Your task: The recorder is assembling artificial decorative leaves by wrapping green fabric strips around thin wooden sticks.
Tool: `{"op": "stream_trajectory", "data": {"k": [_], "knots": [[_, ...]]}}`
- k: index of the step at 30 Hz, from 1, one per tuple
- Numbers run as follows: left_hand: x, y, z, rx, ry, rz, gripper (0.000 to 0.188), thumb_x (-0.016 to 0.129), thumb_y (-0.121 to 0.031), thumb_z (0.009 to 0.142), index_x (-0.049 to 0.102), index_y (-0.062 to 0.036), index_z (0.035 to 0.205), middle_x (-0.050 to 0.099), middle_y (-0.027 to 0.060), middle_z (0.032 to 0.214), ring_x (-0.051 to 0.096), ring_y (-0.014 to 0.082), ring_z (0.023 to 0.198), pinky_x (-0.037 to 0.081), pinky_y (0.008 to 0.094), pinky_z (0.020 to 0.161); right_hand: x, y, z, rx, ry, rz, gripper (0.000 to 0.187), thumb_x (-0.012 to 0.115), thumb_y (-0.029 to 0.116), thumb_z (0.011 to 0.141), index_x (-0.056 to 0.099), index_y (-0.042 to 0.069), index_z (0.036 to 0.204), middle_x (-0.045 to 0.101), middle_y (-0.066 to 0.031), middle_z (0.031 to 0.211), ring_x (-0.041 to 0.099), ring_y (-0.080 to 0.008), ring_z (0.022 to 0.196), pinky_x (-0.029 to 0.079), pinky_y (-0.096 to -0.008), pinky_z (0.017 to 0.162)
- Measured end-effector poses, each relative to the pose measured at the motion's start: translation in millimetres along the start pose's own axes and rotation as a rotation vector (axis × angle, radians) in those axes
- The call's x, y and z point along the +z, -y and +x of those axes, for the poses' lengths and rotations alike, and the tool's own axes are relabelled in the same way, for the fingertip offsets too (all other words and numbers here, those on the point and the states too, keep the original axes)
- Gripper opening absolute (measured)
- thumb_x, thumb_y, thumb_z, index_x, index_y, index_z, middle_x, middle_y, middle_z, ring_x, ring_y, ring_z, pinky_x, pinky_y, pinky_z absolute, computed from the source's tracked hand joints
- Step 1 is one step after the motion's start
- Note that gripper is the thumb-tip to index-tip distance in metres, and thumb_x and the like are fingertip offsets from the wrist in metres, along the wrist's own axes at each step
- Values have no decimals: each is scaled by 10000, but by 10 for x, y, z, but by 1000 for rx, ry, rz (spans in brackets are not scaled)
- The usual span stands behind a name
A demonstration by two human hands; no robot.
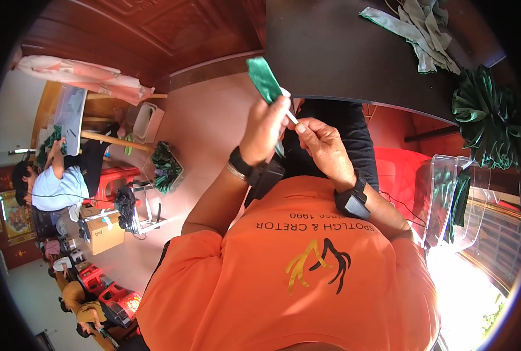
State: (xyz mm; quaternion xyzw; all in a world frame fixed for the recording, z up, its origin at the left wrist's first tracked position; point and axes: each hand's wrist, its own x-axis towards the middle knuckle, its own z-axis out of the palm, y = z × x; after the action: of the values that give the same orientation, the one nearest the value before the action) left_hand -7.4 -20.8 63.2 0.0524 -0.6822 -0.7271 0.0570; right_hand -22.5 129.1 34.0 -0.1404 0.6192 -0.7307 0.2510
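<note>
In front of my chest, my left hand is closed around a green fabric strip. The strip's shiny upper end stands up above my fingers, and some of its lower part shows under the hand. A narrow white piece runs from my left fingers to my right hand, whose thumb and fingertips pinch its lower end. Whether the white piece is joined to the green strip is hidden by my left fingers. Both hands are held just short of the edge of the dark table.
Pale grey-green strips lie on the table's far right. A gathered dark green fabric bundle hangs at its right edge, above clear plastic bins. Beside me is a red chair. At left, a person sits near a cardboard box.
</note>
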Motion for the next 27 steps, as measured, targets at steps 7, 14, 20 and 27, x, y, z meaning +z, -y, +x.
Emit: {"op": "stream_trajectory", "data": {"k": [7,14,20,27], "knots": [[59,140,-91,-39,41,-138,374,417,-357,948,533,-7,1012,511,7,717,438,65,596,343,222,526,24,-49,4,-98,-33,119,171,535,174,929,593,23,873,513,41,679,420,-36,617,371,-183,555],[143,32,-70,128,-242,-276,378,415,-348,957,552,0,1015,520,-3,710,418,55,535,326,200,489,7,-39,-36,-54,-34,36,155,550,180,923,587,39,872,493,46,643,398,-25,563,345,-175,512],[117,296,-105,125,-59,-237,371,437,-293,960,535,29,1115,563,18,874,499,64,746,419,212,691,72,157,-117,232,17,459,143,567,174,912,588,52,841,481,55,614,371,-9,523,290,-163,461],[-61,-104,-40,242,-133,-246,321,470,-177,898,446,-2,1166,564,66,1002,521,97,855,418,236,714,-27,187,-42,-167,-159,13,88,600,113,885,618,28,873,507,47,649,432,-24,595,357,-176,534]]}}
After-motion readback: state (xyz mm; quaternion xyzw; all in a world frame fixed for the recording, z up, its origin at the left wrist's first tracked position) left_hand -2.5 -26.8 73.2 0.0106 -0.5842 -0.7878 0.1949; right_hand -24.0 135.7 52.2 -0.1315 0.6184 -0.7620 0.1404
